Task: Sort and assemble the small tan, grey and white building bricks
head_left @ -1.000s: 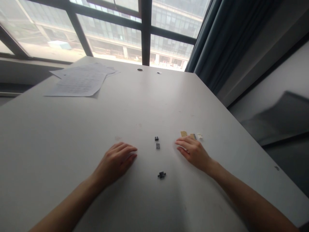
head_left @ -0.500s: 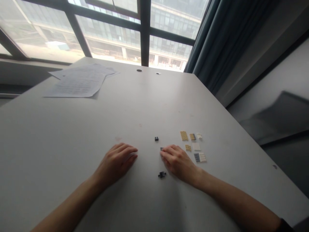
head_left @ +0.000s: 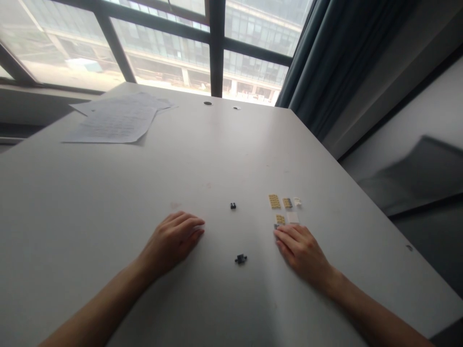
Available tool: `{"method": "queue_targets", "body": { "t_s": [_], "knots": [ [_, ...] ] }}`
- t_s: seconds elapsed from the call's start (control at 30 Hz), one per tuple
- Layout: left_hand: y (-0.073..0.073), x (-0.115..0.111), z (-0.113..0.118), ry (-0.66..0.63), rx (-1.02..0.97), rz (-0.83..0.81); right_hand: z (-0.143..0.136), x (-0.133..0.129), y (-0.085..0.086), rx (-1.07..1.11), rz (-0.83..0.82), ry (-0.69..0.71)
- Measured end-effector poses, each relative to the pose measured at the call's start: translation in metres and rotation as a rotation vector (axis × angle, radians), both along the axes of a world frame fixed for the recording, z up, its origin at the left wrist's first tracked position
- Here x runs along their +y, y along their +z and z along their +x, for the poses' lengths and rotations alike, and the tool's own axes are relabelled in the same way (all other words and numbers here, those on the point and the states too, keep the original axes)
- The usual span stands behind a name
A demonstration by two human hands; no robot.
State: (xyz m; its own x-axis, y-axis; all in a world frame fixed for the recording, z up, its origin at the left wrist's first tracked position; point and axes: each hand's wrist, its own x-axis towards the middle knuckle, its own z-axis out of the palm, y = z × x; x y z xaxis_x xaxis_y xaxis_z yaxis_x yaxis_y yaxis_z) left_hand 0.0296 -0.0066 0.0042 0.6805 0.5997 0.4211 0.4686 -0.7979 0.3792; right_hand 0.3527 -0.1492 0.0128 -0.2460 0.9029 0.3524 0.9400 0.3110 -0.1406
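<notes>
Legible text, brands, numbers, signs: none | Printed sheets (head_left: pixel 115 123), overlapping, at about ten o'clock on the desk (head_left: pixel 202 159): rows of print, too small and faint to read | Building front (head_left: pixel 170 53) through window, twelve o'clock: no lettering readable

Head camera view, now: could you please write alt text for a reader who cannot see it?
A right hand touches a small gray piece beside yellow pieces on a white table. The left hand rests apart, with two dark pieces between the hands. Papers lie near the window.
</notes>
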Motion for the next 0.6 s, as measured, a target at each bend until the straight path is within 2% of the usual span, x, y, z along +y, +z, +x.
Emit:
{"method": "queue_targets", "body": {
  "t_s": [0.27,0.37,0.5,0.6],
  "knots": [
    [-0.002,0.000,-0.001,0.012,-0.004,-0.002,-0.006,-0.001,0.003,0.039,0.027,-0.002],
    [-0.001,-0.001,-0.001,0.016,-0.010,-0.004,-0.025,-0.005,0.006,0.060,0.026,0.056],
    [-0.002,-0.001,-0.001,0.010,-0.003,-0.009,-0.058,-0.012,0.009,0.081,-0.048,0.216],
    [-0.002,0.000,-0.001,0.008,0.008,-0.016,-0.075,-0.014,0.008,0.085,-0.093,0.275]
  ]
}}
